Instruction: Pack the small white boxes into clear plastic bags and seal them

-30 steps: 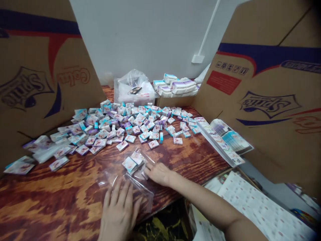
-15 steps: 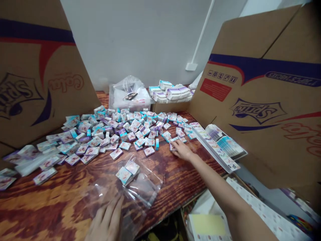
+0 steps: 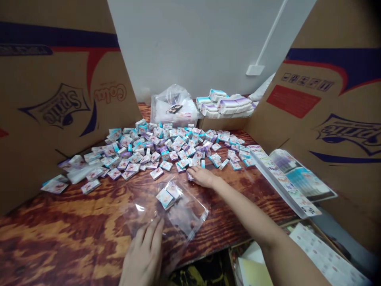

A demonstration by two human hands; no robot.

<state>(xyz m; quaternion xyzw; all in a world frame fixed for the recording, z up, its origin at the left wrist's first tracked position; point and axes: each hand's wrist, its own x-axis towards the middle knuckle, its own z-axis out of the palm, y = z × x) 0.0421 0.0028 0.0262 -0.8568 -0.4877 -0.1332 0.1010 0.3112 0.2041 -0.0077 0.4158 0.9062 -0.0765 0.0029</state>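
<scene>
My left hand [image 3: 145, 250] lies with its fingers stretched out on the near side of a clear plastic bag [image 3: 186, 220]. Small white-and-blue boxes [image 3: 164, 198] with a reddish print lie at the bag's far part; I cannot tell whether they are inside or on top. My right hand [image 3: 203, 177] is low over the table just beyond the bag, its fingers closed on a small purple-and-white box [image 3: 189, 176] that they partly cover. Beyond it spreads a heap of similar small boxes [image 3: 139, 155] with blue or purple sides.
Cardboard panels [image 3: 119, 111] [image 3: 293, 131] stand at left and right. At the back are a plastic bin [image 3: 157, 115] of clear bags and a carton [image 3: 220, 124] bearing wrapped packs [image 3: 235, 105]. Printed sheets [image 3: 282, 178] lie at the right edge, above an open box of papers [image 3: 318, 250].
My right hand has moved left across the table, toward the bag, with a small box in its fingers. The left hand stays on the bag. The view has turned left.
</scene>
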